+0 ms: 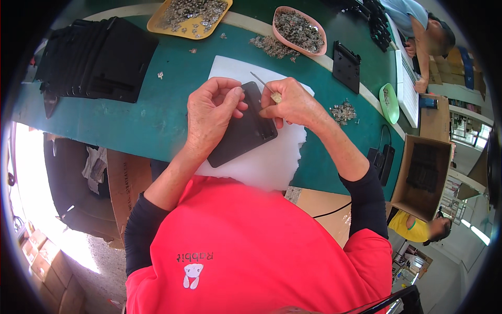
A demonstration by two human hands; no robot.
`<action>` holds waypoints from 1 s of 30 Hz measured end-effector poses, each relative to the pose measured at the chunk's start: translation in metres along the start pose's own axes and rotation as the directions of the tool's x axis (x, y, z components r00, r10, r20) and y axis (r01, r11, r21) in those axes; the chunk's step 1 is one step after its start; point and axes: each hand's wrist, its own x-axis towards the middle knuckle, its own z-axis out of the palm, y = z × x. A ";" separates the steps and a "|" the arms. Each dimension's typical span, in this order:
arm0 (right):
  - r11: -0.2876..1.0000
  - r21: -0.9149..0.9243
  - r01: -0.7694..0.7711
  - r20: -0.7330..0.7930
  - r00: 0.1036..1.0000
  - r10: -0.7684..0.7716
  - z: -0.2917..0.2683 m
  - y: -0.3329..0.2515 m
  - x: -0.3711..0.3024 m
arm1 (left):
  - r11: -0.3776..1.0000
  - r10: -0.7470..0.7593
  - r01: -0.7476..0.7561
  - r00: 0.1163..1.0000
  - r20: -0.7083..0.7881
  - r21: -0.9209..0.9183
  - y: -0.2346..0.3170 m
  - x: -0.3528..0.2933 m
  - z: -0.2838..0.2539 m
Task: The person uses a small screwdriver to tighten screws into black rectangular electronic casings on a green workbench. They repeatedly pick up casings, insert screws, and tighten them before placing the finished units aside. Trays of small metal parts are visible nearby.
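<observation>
A black plastic panel point(241, 140) lies at a slant on a white foam sheet point(277, 166) in front of me. My right hand point(295, 102) is closed round a slim tool with a thin metal shaft point(258, 79) and a yellowish handle, which looks like a small screwdriver. Its shaft points up and to the left, away from the panel. Over the panel's left edge, my left hand point(213, 109) has thumb and forefinger pinched together. Whatever sits between those fingertips is too small to make out.
Stacked black panels point(99, 60) stand at the left. Small metal parts fill a yellow tray point(192, 34), a pink tray point(319, 52) and a green bowl point(383, 99); a loose pile point(343, 112) lies at right. Beyond are another black panel point(346, 68), a cardboard box point(400, 183) and two people.
</observation>
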 end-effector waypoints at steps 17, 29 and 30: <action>0.970 0.142 0.195 -0.142 0.974 -0.175 0.015 0.030 -0.007 | 1.000 -0.008 0.008 1.000 -0.006 0.027 0.007 0.004 0.001; 0.944 0.176 0.280 -0.177 0.952 -0.249 0.017 0.038 -0.010 | 0.643 0.259 -0.250 0.960 0.101 0.724 0.011 0.004 -0.002; 0.930 0.180 0.319 -0.205 0.937 -0.282 0.019 0.041 -0.008 | 0.630 0.249 -0.246 0.963 0.108 0.737 0.014 0.005 0.000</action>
